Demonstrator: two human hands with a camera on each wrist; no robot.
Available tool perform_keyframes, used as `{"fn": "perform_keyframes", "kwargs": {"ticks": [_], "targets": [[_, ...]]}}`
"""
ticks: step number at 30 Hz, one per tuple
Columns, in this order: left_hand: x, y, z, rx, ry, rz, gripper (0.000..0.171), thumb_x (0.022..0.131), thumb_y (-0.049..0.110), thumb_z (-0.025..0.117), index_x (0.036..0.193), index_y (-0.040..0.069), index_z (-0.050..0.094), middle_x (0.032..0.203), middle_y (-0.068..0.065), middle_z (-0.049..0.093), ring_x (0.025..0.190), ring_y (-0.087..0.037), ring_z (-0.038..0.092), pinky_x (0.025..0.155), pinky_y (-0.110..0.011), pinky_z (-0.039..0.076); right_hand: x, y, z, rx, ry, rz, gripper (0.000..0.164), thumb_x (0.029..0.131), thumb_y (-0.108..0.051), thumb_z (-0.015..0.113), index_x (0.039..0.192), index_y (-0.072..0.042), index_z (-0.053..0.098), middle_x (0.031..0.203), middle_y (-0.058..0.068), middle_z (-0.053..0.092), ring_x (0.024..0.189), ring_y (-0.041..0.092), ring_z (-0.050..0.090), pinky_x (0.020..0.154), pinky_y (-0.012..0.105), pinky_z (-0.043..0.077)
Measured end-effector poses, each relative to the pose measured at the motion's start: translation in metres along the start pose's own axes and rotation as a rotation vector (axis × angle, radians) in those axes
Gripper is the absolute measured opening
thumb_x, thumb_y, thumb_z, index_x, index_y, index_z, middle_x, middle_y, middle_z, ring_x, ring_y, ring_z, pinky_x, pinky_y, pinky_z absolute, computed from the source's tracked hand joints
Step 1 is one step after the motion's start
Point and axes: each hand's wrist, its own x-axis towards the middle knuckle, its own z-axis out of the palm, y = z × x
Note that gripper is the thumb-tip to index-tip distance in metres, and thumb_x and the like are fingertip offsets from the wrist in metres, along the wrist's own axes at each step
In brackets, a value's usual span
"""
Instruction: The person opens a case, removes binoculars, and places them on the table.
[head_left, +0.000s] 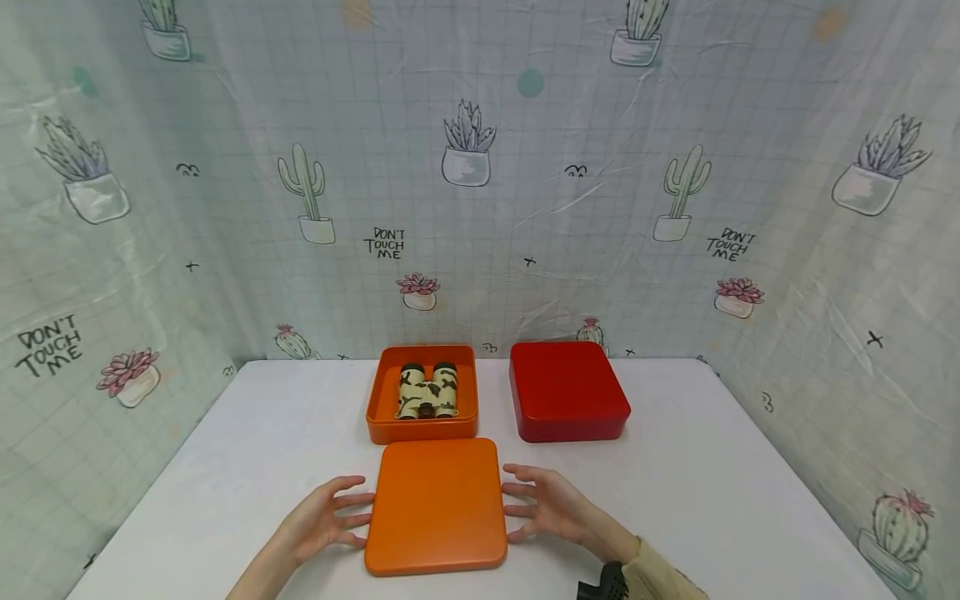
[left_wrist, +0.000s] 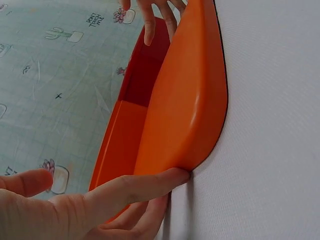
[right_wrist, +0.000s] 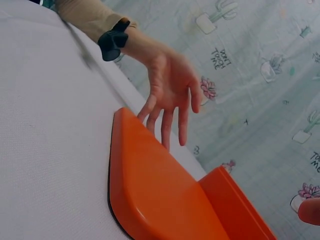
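Note:
A flat orange lid (head_left: 437, 506) lies on the white table, with my left hand (head_left: 321, 518) at its left edge and my right hand (head_left: 551, 505) at its right edge. Fingers on both hands are spread and loosely bent toward the lid. In the left wrist view, a left fingertip (left_wrist: 176, 175) meets the lid's rounded corner. Across the lid in the right wrist view, the left hand (right_wrist: 172, 80) shows its palm. Just behind the lid stands an orange box (head_left: 423, 431) without a cover, holding camouflage-patterned binoculars (head_left: 410, 393).
To the right of the orange box sits a covered red box (head_left: 570, 383). A cactus-print curtain (head_left: 465, 225) encloses the table (head_left: 697, 483) at the back and both sides. The lid's back edge comes close to the orange box's front wall.

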Motion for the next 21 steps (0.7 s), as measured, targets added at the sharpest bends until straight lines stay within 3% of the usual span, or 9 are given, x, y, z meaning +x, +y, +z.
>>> {"fn": "perform_keyframes", "kwargs": {"ticks": [5, 12, 16, 21], "targets": [[-0.003, 0.003, 0.002, 0.0, 0.012, 0.001, 0.069, 0.093, 0.041, 0.033, 0.139, -0.005, 0.007, 0.136, -0.039, 0.018, 0.098, -0.032, 0.055, 0.084, -0.058, 0.044, -0.003, 0.0, -0.002, -0.022, 0.007, -0.003, 0.064, 0.089, -0.032, 0.042, 0.141, -0.006, 0.016, 0.143, 0.03, 0.011, 0.121, 0.047, 0.029, 0.086, 0.061, 0.04], [-0.012, 0.009, -0.006, 0.003, -0.044, 0.041, 0.069, 0.094, 0.041, 0.033, 0.139, -0.005, 0.007, 0.135, -0.033, 0.03, 0.107, -0.034, 0.053, 0.088, -0.057, 0.042, -0.005, -0.003, -0.003, -0.057, -0.004, -0.026, 0.062, 0.09, -0.029, 0.042, 0.141, -0.005, 0.017, 0.144, 0.028, 0.013, 0.124, 0.047, 0.029, 0.089, 0.058, 0.041], [-0.013, 0.015, -0.011, 0.048, -0.057, 0.083, 0.068, 0.094, 0.042, 0.032, 0.139, -0.004, 0.01, 0.138, -0.032, 0.027, 0.109, -0.03, 0.054, 0.09, -0.053, 0.042, -0.004, -0.008, -0.005, -0.079, -0.015, -0.052, 0.06, 0.091, -0.027, 0.04, 0.141, -0.004, 0.017, 0.145, 0.027, 0.013, 0.126, 0.046, 0.029, 0.092, 0.056, 0.04], [-0.015, 0.025, -0.012, 0.094, -0.046, 0.153, 0.063, 0.095, 0.041, 0.03, 0.137, -0.004, 0.016, 0.138, -0.029, 0.029, 0.114, -0.034, 0.051, 0.091, -0.049, 0.043, -0.001, -0.013, -0.006, -0.179, -0.025, -0.11, 0.058, 0.092, -0.029, 0.037, 0.14, -0.003, 0.018, 0.145, 0.025, 0.018, 0.126, 0.043, 0.032, 0.096, 0.05, 0.039]]}}
